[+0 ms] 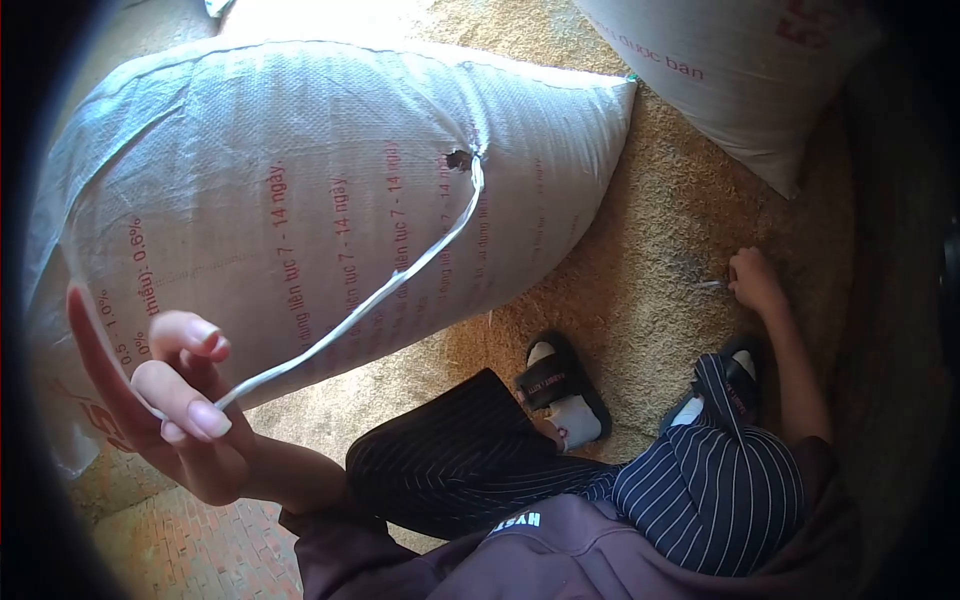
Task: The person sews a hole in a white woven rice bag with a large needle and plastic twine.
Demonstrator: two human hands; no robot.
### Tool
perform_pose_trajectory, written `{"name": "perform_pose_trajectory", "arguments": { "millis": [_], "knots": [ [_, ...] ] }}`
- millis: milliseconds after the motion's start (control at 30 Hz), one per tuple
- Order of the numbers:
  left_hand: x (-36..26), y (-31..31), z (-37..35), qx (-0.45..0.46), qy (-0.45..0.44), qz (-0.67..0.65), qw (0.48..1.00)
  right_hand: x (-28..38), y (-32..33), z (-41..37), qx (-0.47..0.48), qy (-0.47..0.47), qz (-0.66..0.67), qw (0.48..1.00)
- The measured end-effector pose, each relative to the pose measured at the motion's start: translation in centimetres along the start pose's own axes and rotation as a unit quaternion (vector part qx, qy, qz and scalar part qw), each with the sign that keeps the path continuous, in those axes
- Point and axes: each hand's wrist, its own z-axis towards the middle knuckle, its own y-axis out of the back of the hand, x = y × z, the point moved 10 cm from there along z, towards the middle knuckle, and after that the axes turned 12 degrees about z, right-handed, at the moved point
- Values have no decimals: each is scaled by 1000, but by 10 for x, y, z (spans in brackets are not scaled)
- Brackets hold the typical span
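Pinched among the curled fingers of the left hand (pixel 195 410), a white string (pixel 375 297) stretches back to a sack, and one long finger sticks up free of the rest. Loose brown grain-like stuff (pixel 660 250) covers much of the ground, and the big white sack (pixel 340 200) bulges over it, in front of the person, its corner pointing toward a second sack (pixel 735 75) that I can see only partly. From where I stand, the big one seems set close so that both string and cloth are within reach. The person's striped trousers (pixel 710 490) are bent at the knee, with the feet planted apart, probably for balance while leaning low. Down by the ground, the right hand (pixel 757 280) has its fingers bunched beside a pale scrap (pixel 709 285); whether it pinches that, I cannot tell. The string comes out next to a small dark hole (pixel 459 160), where the cloth puckers; it runs nearly straight, so I'd guess the left hand is holding it under a light pull.

Counting up: two sacks, two bare hands, two black sandals (pixel 548 380), one string, one dark hole and one scrap.
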Motion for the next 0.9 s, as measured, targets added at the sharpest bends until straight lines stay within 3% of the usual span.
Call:
{"name": "perform_pose_trajectory", "arguments": {
  "millis": [33,100,133,167,200,233,267,300,367,433,500,533,600,667,733,767,800,833,867,900],
  "knots": [
    [6,2,-1,-38,42,21,998,10,13,1,1,1,0,1000],
    [22,-13,-12,16,188,5,982,10,25,4,60,-136,122,981],
    [30,-22,-18,58,246,-13,967,26,41,5,60,-136,121,981],
    [27,-31,-15,57,247,-15,967,51,61,8,34,-109,207,972],
    [38,-44,-16,51,308,23,950,70,76,13,11,-84,292,953],
    [48,-48,-19,43,364,62,928,80,83,17,12,-86,291,953],
    [52,-61,-16,105,328,29,938,93,84,21,38,-78,370,925],
    [60,-66,-23,91,348,20,933,108,88,25,63,-69,444,891],
    [68,-85,-26,111,398,-33,910,144,117,34,68,-52,474,876],
    [77,-86,-25,114,392,-24,913,164,134,52,72,-35,501,861],
    [80,-82,-24,77,392,10,917,198,155,73,124,48,643,754],
    [83,-79,-23,68,388,4,919,214,164,76,121,50,635,762],
    [73,-70,-10,96,288,188,934,245,180,85,89,12,782,617],
    [73,-61,-8,104,319,230,913,267,189,98,73,24,787,612],
    [78,-78,-18,218,324,236,890,269,188,114,63,31,795,602],
    [82,-89,-31,251,326,189,892,263,193,123,12,83,728,680],
    [81,-117,-45,374,308,164,859,254,197,130,-41,131,658,741],
    [75,-142,-59,456,269,130,838,244,195,135,-95,141,615,770],
    [67,-168,-77,535,226,93,809,244,187,139,-92,135,624,764],
    [59,-181,-85,512,166,45,842,240,189,141,-138,110,553,814]
  ]
}}
